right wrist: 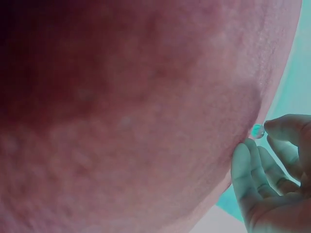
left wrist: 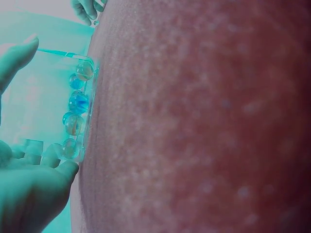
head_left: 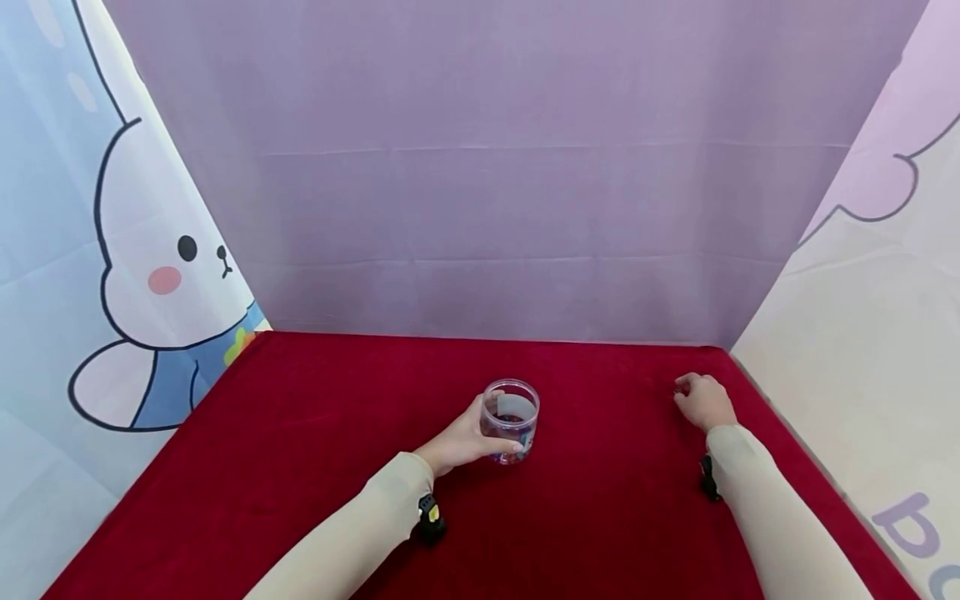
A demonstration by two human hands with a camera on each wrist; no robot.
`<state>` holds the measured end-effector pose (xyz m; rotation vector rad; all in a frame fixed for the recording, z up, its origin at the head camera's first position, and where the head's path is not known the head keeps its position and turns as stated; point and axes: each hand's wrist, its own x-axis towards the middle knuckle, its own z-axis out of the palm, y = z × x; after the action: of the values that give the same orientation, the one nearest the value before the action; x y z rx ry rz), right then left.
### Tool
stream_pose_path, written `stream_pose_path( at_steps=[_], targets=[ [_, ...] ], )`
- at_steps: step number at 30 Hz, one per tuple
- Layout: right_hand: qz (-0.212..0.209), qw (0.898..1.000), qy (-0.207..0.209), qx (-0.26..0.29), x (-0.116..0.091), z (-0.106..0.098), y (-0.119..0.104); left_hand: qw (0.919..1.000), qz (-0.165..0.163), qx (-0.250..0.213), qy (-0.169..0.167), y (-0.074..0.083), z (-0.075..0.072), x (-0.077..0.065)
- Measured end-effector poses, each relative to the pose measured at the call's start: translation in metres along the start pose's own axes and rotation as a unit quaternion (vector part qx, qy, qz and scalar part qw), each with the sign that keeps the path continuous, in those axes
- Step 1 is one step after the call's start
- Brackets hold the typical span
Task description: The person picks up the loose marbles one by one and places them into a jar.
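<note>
My left hand (head_left: 468, 437) holds a clear plastic jar (head_left: 512, 404) upright on the red cloth, thumb on the near side and fingers around the far side. Several glass marbles (left wrist: 78, 103), some blue and some amber-streaked, lie in the bottom of the jar. Far to the right, my right hand (head_left: 703, 402) is low over the cloth. Its fingertips (right wrist: 273, 127) pinch a small clear marble (right wrist: 257, 130) with a greenish tint, close to the cloth. In the head view the hand mostly hides this marble.
Red cloth (head_left: 375, 383) covers the table. A plain purple curtain (head_left: 480, 208) stands behind its far edge. Printed sheets border both sides, with a white cartoon animal (head_left: 165, 250) on the left one. A dark wrist camera (head_left: 430, 518) sits on the left sleeve.
</note>
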<state>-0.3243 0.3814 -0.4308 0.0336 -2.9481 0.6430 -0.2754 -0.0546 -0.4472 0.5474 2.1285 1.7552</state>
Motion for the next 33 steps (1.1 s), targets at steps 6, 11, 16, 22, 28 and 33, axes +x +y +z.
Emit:
stream_pose_path(
  at_steps=[6,11,16,22,28,33],
  targets=[
    [-0.006,1.000,-0.017,-0.016,0.0024,-0.0035,-0.0004,1.0000,-0.004,0.005,0.003,0.0012,0.0004,-0.0003],
    [-0.017,0.999,-0.024,-0.038,0.0034,-0.0039,-0.0027,1.0000,-0.006,0.004,-0.001,0.0019,0.0005,-0.0004],
    [-0.011,0.997,-0.043,-0.059,0.0044,-0.0055,-0.0072,1.0000,-0.001,0.000,-0.001,0.0008,0.0002,0.0003],
    [-0.003,0.996,-0.058,-0.070,0.0044,-0.0049,-0.0092,1.0000,0.001,-0.001,-0.002,-0.0013,0.0002,0.0018],
    [0.007,0.995,-0.064,-0.075,0.0031,-0.0039,-0.0085,1.0000,-0.002,-0.002,-0.003,-0.0006,0.0007,0.0007],
    [0.014,0.996,-0.052,-0.068,0.0016,-0.0028,-0.0065,1.0000,-0.004,0.001,-0.003,0.0012,0.0014,-0.0008]
  ],
)
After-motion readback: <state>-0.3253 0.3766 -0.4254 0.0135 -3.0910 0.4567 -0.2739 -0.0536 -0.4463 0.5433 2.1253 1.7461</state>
